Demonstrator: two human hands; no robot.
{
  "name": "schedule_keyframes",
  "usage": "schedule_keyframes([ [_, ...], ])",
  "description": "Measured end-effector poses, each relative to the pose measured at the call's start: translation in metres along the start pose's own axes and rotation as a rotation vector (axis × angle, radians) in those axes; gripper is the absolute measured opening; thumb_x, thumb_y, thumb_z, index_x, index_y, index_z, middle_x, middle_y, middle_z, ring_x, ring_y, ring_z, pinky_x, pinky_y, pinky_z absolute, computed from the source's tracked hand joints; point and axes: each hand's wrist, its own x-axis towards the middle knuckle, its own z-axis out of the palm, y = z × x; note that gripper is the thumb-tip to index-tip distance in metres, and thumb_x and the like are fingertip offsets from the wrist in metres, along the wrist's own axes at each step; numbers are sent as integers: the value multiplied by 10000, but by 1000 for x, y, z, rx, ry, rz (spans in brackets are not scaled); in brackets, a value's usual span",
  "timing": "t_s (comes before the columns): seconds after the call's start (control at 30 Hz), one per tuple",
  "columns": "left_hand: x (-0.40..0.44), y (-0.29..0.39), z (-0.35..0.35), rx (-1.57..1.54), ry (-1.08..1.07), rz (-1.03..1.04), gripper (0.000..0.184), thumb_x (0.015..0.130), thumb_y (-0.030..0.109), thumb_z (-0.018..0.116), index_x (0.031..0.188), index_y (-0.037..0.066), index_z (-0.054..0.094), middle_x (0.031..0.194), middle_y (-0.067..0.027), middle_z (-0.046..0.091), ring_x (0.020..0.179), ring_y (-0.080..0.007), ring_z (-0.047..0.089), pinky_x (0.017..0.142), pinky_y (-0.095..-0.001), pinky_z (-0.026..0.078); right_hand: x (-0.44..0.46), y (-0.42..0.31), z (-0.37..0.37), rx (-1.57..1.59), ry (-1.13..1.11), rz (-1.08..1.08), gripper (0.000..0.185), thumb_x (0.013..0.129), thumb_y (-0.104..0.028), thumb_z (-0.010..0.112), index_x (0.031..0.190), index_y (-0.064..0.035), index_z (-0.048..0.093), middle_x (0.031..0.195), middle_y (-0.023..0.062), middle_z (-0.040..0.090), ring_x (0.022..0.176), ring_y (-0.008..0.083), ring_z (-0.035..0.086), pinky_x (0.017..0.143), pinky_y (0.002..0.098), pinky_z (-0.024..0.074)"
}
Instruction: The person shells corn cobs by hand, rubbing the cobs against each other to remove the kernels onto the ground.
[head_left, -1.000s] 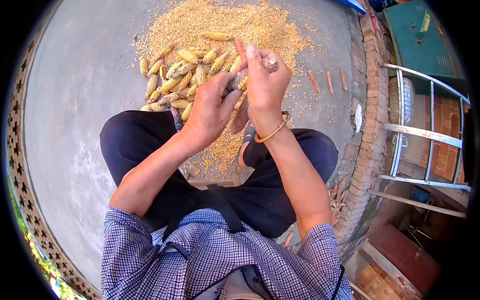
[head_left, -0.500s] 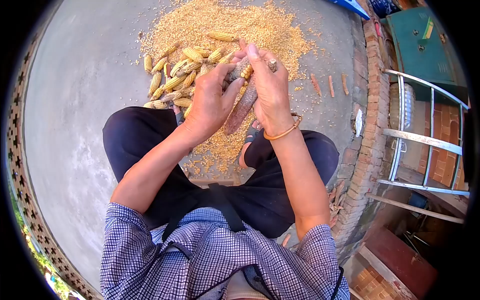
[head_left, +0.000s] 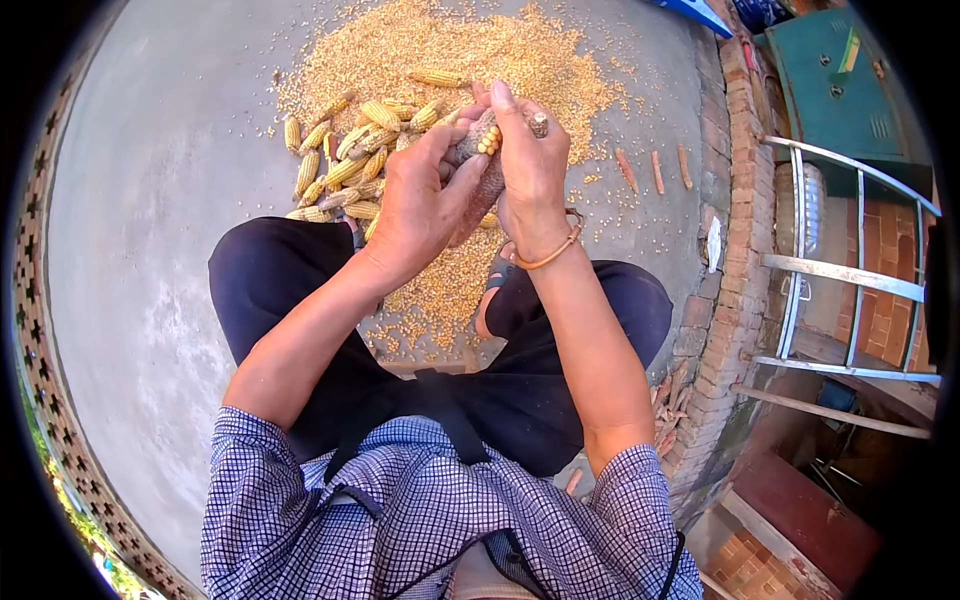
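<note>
My left hand (head_left: 415, 200) is closed round a mostly stripped corn cob (head_left: 466, 148), which has a small patch of yellow kernels (head_left: 488, 141) left on it. My right hand (head_left: 532, 175) grips a bare reddish cob (head_left: 486, 196) that slants down between the hands, pressed against the other cob. Fingers hide much of both cobs. Beyond my left hand lies a heap of unshelled corn ears (head_left: 345, 170). Loose kernels (head_left: 460, 45) spread over the floor behind the hands, and more kernels (head_left: 430, 310) lie between my feet.
Several bare cobs (head_left: 626, 171) lie on the concrete floor (head_left: 150, 200) to the right. More cobs (head_left: 670, 405) are piled near my right knee, beside a low brick edge (head_left: 735, 280). A metal frame (head_left: 850, 275) and a green cabinet (head_left: 838, 90) stand farther right.
The reddish cob has shifted, and its lower end now sits higher and partly behind my left hand. Both hands stay close together, with the right one slightly farther left.
</note>
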Motion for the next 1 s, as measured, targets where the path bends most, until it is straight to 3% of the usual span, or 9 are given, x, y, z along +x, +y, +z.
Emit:
schedule_keyframes([
  [0.07,-1,1,-7,291,12,69,225,919,29,631,1119,-52,565,736,-53,600,600,-31,524,521,-227,411,-7,-7,-2,105,-59,69,274,942,-226,646,769,-14,634,752,58,656,815,97,577,1098,334,315],
  [0.2,-2,2,-6,471,48,272,307,839,-5,663,1130,-23,571,798,-163,613,684,-217,637,610,-325,486,-14,1,-1,-30,-72,-28,237,931,-230,660,855,-6,652,958,125,676,1078,165,566,1139,352,246],
  [0.3,-3,4,-2,577,24,294,344,811,-24,641,1146,-13,564,883,-211,620,789,-357,644,690,-400,503,-8,23,3,-165,81,-184,261,911,-201,681,861,50,629,1111,191,667,1063,210,597,1033,350,374],
  [0.4,-5,7,-1,645,-27,234,363,806,-27,624,1162,-26,547,934,-225,619,865,-400,632,734,-434,498,-7,25,1,-279,160,-220,284,900,-179,688,874,93,614,1134,225,653,1036,214,610,918,349,456],
  [0.57,-12,10,2,641,-9,251,359,830,-13,620,1177,-37,529,919,-221,609,856,-402,622,731,-446,495,2,42,-7,-153,179,-238,303,909,-207,684,896,92,637,1202,265,623,1031,229,634,879,339,475],
  [0.67,-6,14,-7,642,-7,284,359,843,2,625,1185,-36,523,920,-218,601,857,-395,620,728,-446,497,-7,3,6,-100,106,49,311,911,-239,688,856,65,653,1290,282,570,1158,239,583,935,319,447],
  [0.83,0,0,-14,847,-60,333,423,817,22,622,1211,-58,490,918,-208,579,820,-370,626,686,-425,513,-8,7,1,-23,-25,84,308,900,-259,702,818,34,653,1390,333,452,1339,296,431,1057,326,354],
  [0.9,-3,-3,-13,916,-91,457,470,777,34,616,1201,-93,459,900,-212,559,755,-351,630,614,-406,524,-6,13,3,-99,17,24,308,893,-249,705,807,41,645,1398,358,429,1362,323,409,1076,343,340],
  [1.0,-7,7,-11,973,-129,414,531,754,25,620,1233,-116,438,906,-207,553,752,-350,632,617,-401,530,-1,29,4,-284,166,-126,311,884,-226,706,778,57,633,1365,380,448,1335,354,445,1067,364,358],
])
